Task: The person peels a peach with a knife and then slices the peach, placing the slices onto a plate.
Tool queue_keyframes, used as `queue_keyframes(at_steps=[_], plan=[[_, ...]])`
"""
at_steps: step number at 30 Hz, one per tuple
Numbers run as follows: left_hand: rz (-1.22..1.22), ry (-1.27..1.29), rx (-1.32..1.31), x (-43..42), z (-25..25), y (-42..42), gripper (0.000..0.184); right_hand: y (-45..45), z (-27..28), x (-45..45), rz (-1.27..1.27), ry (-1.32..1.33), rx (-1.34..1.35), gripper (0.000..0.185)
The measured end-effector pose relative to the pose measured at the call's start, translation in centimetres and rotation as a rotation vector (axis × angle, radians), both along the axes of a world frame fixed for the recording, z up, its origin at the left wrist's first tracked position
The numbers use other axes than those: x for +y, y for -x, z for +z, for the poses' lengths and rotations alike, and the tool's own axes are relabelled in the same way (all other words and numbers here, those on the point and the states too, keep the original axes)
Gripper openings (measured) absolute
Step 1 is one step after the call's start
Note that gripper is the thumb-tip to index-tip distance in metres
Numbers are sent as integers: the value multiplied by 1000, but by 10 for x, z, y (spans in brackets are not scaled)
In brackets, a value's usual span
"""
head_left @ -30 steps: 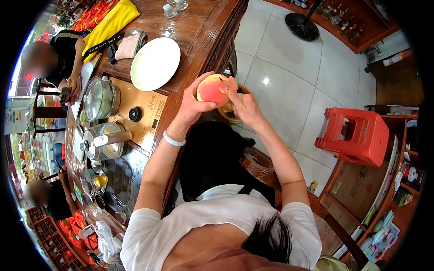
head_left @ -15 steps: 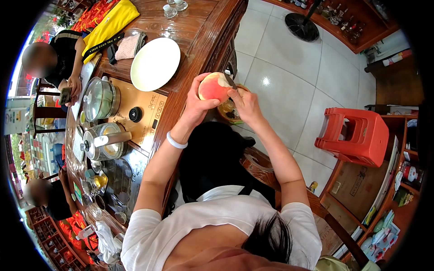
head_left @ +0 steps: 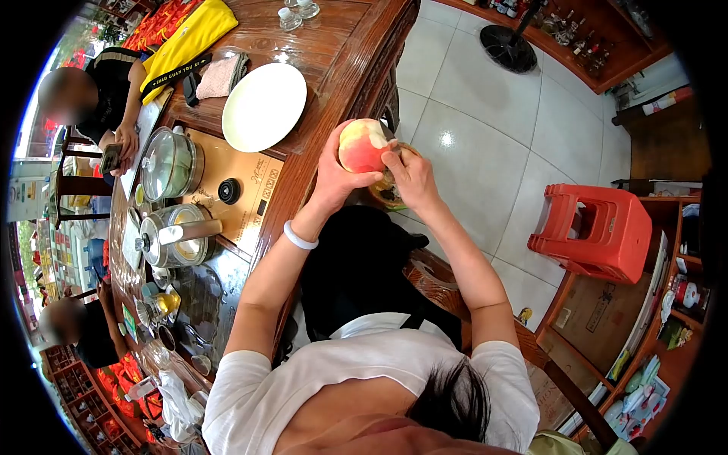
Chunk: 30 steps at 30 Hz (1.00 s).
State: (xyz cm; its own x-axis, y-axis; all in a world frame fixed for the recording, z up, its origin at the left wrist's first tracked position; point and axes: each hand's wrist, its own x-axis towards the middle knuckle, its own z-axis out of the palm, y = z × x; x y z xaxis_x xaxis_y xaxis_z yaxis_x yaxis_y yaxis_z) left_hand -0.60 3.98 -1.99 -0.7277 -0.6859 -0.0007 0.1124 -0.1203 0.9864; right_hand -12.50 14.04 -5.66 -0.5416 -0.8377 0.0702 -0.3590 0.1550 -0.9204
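A red and yellow peach [head_left: 362, 148] rests in my left hand [head_left: 334, 171], whose fingers and thumb wrap around its left side and underside. Pale flesh shows on the peach's upper right, where skin is gone. My right hand [head_left: 410, 176] is closed on a small knife [head_left: 393, 141] at the peach's right edge, the thumb close to the fruit. Most of the knife is hard to make out against the dark background. Below both hands is a bin [head_left: 390, 196] with scraps in it, partly covered by my right hand.
Left of my hands, the wooden table [head_left: 334, 68] bears a white plate [head_left: 264, 108], a glass pot [head_left: 168, 165], a kettle [head_left: 178, 236] and a black round lid [head_left: 228, 191]. Two people sit across it. Red stools [head_left: 595, 233] stand at right on the tiled floor [head_left: 474, 144].
The peach has turned slightly in my left hand, showing more yellow on top. The knife blade, plain before, is now barely visible, and the view has shifted a little.
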Motion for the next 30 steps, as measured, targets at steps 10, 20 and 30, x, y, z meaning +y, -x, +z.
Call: queue_keyframes(at_steps=[10,20,30], plan=[[-94,-604,294,-3,7,0,85,1,3,0,-28,68,-139,62],[-191,-399,175,-7,-1,-3,81,-2,6,2,-43,56,-172,64],[-125,-460,245,-1,-1,-1,62,12,6,8,-44,-23,34,62]])
